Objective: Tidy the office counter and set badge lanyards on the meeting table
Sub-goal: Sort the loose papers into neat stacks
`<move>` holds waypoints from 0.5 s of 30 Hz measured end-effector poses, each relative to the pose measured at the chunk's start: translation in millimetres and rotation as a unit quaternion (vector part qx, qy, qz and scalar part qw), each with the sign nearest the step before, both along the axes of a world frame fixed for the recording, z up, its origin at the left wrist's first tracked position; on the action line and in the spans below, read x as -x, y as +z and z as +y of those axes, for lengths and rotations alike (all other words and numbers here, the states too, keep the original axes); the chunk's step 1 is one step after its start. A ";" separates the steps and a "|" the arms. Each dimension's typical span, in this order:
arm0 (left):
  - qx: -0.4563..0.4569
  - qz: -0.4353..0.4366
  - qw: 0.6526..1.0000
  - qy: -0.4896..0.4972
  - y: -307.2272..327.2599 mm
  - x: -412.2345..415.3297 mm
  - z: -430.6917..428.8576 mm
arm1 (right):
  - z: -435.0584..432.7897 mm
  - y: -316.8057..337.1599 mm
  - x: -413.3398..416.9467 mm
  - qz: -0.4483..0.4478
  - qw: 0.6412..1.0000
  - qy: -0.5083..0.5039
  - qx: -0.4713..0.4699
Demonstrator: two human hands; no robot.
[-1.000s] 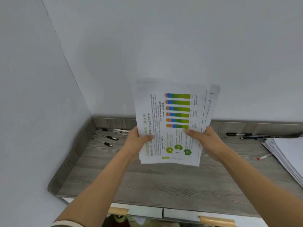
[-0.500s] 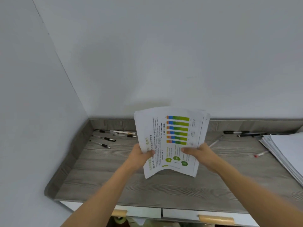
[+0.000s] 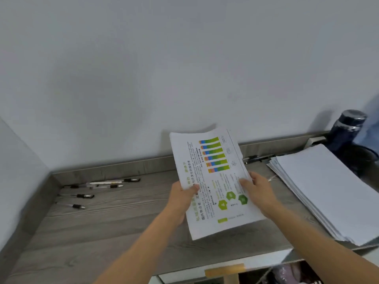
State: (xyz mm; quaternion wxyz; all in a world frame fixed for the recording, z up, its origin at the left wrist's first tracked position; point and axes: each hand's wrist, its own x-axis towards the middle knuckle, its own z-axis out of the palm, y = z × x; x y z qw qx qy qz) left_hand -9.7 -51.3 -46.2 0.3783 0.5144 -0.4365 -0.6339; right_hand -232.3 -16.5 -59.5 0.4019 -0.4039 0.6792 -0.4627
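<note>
Printed sheets [image 3: 213, 181] lower, tilted rightward now

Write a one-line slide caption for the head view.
Both hands, left hand and right hand, hold printed sheets above a wood-grain counter, beside a paper stack.

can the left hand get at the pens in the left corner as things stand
Probably not right away: the left hand is gripping the printed sheets. The counter between it and the pens looks bare.
</note>
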 end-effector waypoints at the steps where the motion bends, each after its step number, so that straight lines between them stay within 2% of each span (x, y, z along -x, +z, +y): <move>1: -0.003 -0.003 1.000 -0.005 -1.1 25.4 2.5 | 6.8 1.7 23.8 0.025 1.000 -0.009 0.002; 7: -0.031 -0.003 0.999 -0.025 -11.2 150.1 15.2 | 33.3 7.2 166.3 0.155 0.986 -0.050 -0.025; 15: -0.048 -0.023 0.992 -0.117 -49.2 305.3 42.7 | 65.4 -1.9 330.6 0.246 0.960 -0.070 -0.114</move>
